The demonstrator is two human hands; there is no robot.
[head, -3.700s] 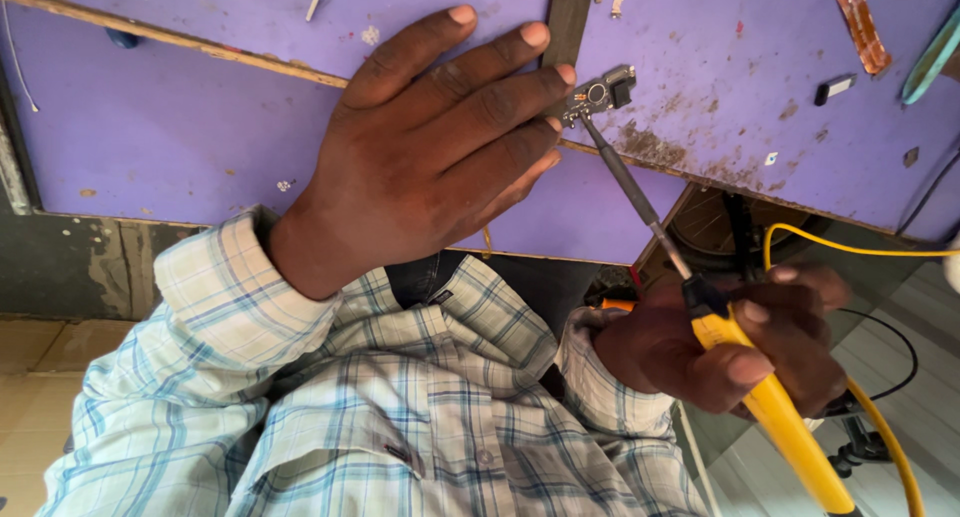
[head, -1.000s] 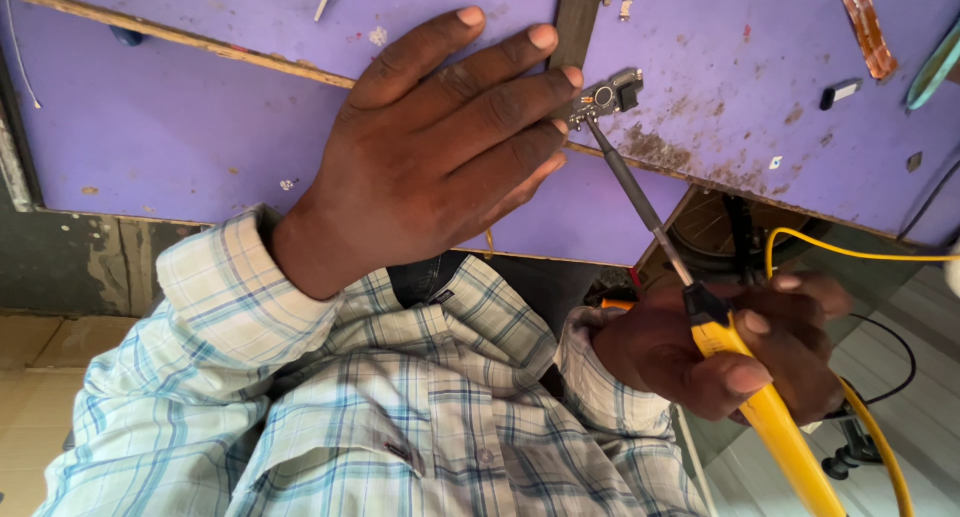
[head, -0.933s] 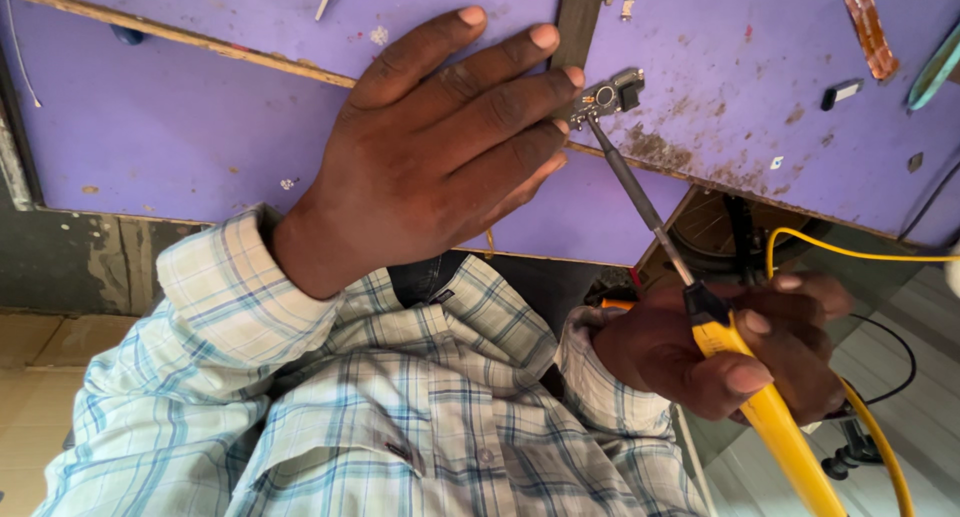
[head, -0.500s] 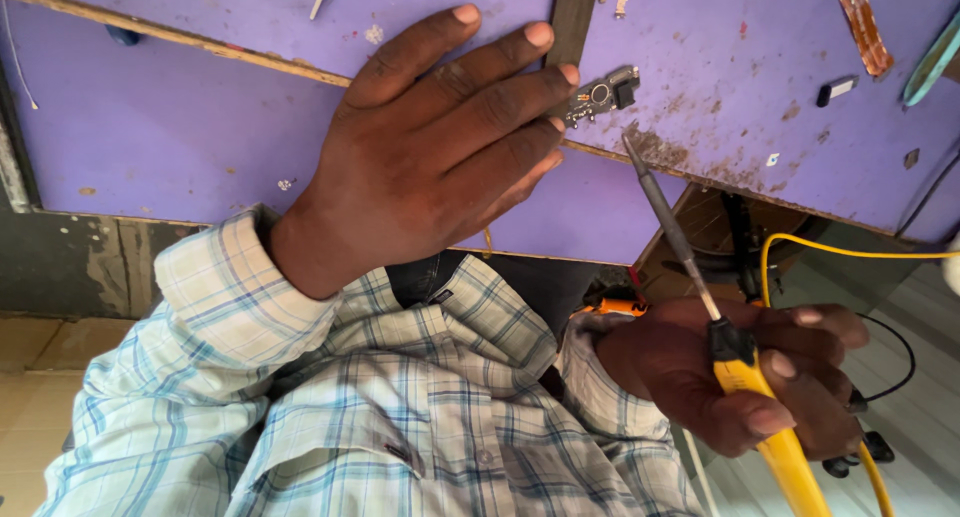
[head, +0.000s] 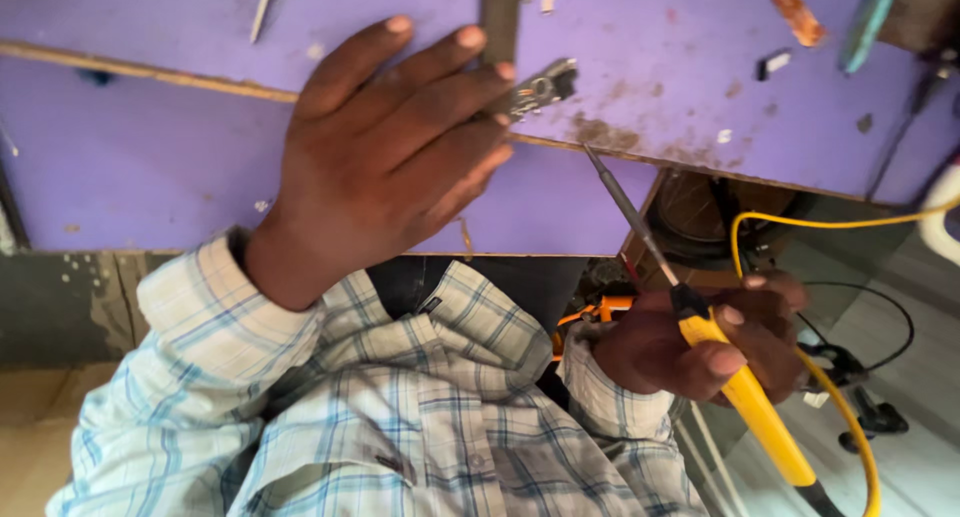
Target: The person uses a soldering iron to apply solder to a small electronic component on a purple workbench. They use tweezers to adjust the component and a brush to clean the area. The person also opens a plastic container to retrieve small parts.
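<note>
My left hand (head: 390, 147) lies flat on the purple tabletop (head: 150, 167), fingertips pressing down a small metal component (head: 540, 82). My right hand (head: 690, 342) grips the yellow handle of a soldering iron (head: 760, 417). Its thin dark shaft points up and left, and the tip (head: 592, 157) hovers over a brown scorched patch on the table. The tip is a short way right of and below the component and does not touch it.
A yellow cable (head: 800, 222) loops from the iron past the table edge. A dark flat strip (head: 498, 12), a rusty scrap (head: 790, 7) and a teal tool (head: 868, 22) lie further out on the tabletop. Black wires and an orange object (head: 590, 312) sit below the edge.
The soldering iron's tip was touching the metal component and has drawn back down and to the right, along with my right hand. My left hand has stayed in place.
</note>
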